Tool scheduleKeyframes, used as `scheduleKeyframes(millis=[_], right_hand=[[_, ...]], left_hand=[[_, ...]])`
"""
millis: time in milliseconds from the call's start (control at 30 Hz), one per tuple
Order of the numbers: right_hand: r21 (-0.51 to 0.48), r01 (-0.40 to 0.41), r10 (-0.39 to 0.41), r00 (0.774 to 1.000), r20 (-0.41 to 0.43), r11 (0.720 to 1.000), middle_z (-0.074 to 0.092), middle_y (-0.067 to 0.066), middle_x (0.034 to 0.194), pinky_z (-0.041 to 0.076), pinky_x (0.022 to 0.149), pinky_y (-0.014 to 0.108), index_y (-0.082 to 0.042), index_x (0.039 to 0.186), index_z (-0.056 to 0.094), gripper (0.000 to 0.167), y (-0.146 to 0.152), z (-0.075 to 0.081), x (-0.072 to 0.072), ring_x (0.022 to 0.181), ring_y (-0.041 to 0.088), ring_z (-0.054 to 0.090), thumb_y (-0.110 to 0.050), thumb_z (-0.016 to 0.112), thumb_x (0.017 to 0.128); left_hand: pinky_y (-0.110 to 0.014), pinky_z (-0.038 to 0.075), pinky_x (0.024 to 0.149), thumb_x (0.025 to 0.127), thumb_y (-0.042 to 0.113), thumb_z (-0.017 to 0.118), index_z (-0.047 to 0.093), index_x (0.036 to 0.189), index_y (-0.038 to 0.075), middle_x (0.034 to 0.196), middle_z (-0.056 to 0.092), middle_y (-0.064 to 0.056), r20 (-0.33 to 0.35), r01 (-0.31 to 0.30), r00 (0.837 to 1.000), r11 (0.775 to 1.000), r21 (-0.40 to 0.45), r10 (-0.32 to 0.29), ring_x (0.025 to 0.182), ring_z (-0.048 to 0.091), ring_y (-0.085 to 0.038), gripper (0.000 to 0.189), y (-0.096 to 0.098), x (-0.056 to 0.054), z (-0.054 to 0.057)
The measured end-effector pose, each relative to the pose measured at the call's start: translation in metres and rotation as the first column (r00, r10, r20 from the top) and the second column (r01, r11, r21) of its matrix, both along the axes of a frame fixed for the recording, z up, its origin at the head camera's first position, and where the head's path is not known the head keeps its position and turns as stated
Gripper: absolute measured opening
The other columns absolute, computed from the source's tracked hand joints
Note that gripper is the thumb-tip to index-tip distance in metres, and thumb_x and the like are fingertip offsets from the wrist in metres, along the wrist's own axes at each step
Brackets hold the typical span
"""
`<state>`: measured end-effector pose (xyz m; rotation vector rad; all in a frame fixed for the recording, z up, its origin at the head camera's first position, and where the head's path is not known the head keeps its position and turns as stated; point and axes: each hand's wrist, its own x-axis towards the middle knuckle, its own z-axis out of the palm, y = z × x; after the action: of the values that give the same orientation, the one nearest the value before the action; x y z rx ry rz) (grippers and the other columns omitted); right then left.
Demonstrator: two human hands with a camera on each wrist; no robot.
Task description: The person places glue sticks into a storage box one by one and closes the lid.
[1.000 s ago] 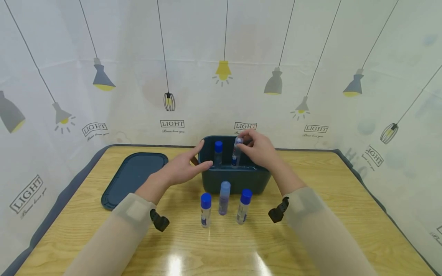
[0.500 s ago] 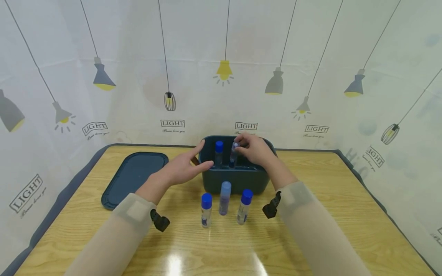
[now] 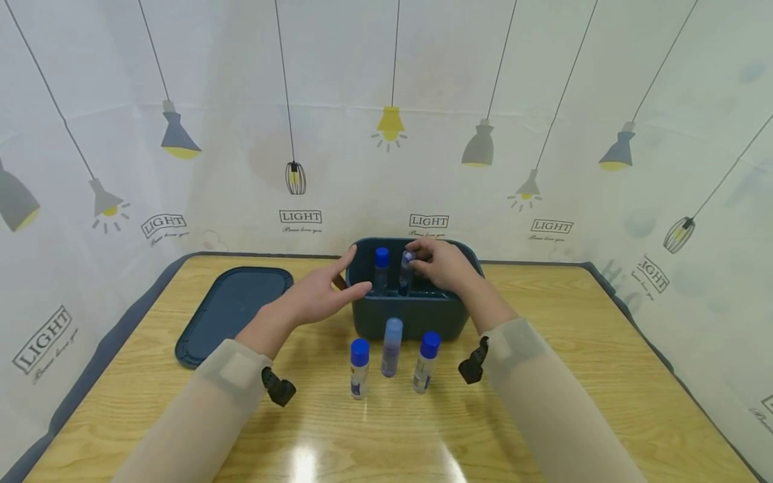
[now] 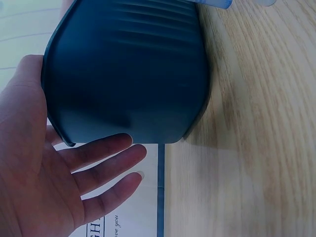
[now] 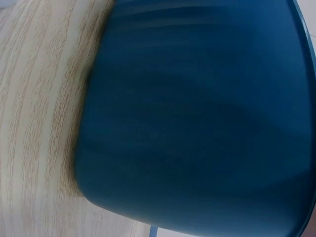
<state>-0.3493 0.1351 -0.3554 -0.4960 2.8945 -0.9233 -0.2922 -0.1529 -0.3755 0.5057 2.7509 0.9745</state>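
A dark blue box stands at the back of the table. My left hand rests at its left end, thumb at the rim, the other fingers straight; in the left wrist view several fingers spread beside the outer wall. Inside the box my right hand pinches the top of an upright glue stick with a pale cap. To its left stands another glue stick with a blue cap. In the right wrist view the box wall fills most of the picture and the right hand's fingers are hidden.
Before the box stand two blue-capped glue sticks and a pale-capped one, all upright on the wooden table. A dark blue lid lies flat at the left. A patterned cloth hangs behind the table.
The right hand has moved left and lower into the box with its glue stick, which now stands closer to the blue-capped one. The left hand keeps its place.
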Motion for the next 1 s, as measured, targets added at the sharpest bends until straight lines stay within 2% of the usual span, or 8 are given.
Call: scheduleKeyframes(millis=[233, 600, 833, 1000], right_hand=[[0.022, -0.007, 0.007, 1.0, -0.021, 1.0, 0.074, 0.013, 0.138, 0.06, 0.098, 0.047, -0.012, 0.148, 0.065, 0.036, -0.001, 0.001, 0.001, 0.111, 0.029, 0.076, -0.024, 0.064, 0.114], [0.015, -0.005, 0.005, 1.0, -0.005, 1.0, 0.073, 0.013, 0.14, 0.06, 0.098, 0.047, -0.014, 0.153, 0.062, 0.042, -0.001, 0.002, 0.002, 0.113, 0.029, 0.076, -0.026, 0.065, 0.113], [-0.007, 0.001, -0.001, 0.998, -0.068, 1.0, 0.074, 0.012, 0.142, 0.06, 0.101, 0.049, -0.015, 0.154, 0.063, 0.045, 0.007, 0.007, 0.002, 0.122, 0.032, 0.072, -0.029, 0.067, 0.112], [-0.059, -0.005, -0.001, 0.993, -0.115, 0.998, 0.073, 0.012, 0.142, 0.059, 0.098, 0.051, -0.014, 0.155, 0.062, 0.046, 0.019, 0.018, 0.011, 0.118, 0.033, 0.071, -0.031, 0.066, 0.112]], left_hand=[[-0.053, 0.058, 0.101, 0.1, 0.083, 0.054, 0.004, 0.176, 0.044, 0.149, 0.065, -0.011, -0.003, 0.003, 1.0, 1.0, 0.006, -0.003, 0.12, 0.07, -0.03, 0.099, 0.0, 0.0, -0.001], [-0.053, 0.058, 0.101, 0.1, 0.083, 0.053, 0.003, 0.176, 0.044, 0.149, 0.065, -0.012, 0.006, 0.007, 1.0, 1.0, 0.011, -0.007, 0.12, 0.07, -0.03, 0.1, -0.001, -0.001, -0.001], [-0.053, 0.058, 0.101, 0.1, 0.083, 0.053, 0.003, 0.177, 0.043, 0.149, 0.065, -0.012, 0.003, 0.01, 1.0, 1.0, 0.019, -0.01, 0.12, 0.07, -0.03, 0.1, 0.0, 0.0, -0.001], [-0.053, 0.058, 0.101, 0.1, 0.083, 0.054, 0.003, 0.177, 0.044, 0.149, 0.065, -0.012, 0.004, 0.007, 1.0, 1.0, 0.019, -0.007, 0.12, 0.069, -0.029, 0.1, 0.0, 0.0, -0.001]])
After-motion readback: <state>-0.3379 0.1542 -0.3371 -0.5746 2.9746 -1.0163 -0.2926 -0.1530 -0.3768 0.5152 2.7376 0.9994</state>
